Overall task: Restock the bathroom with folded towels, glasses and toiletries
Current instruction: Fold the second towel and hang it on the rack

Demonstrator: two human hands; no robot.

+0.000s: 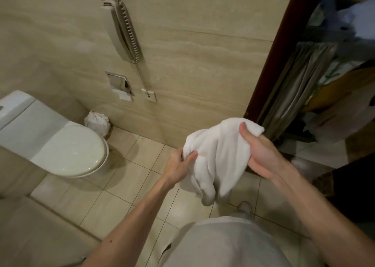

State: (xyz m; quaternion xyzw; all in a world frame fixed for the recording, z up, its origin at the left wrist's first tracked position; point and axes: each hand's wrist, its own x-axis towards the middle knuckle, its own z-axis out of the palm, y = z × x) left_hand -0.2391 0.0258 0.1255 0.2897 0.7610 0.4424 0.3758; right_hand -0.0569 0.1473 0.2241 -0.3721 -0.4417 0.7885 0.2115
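Person stands over the tiled floor, white towel bunched and held in the air in front of the body. Left hand pinches a lower fold; right hand grips the top edge, probably hunting corners to fold it.

Both arms are bare and reach out in front of the body. The left arm comes in from 7 o'clock and points toward 1 o'clock. The left hand has its fingers curled and pinches a bunch of the white towel. The right arm comes in from 4 o'clock and points toward 11 o'clock. The right hand is at 3 o'clock from the left hand and a bit higher. It grips the towel with its thumb on top, and its other fingers are hidden behind.
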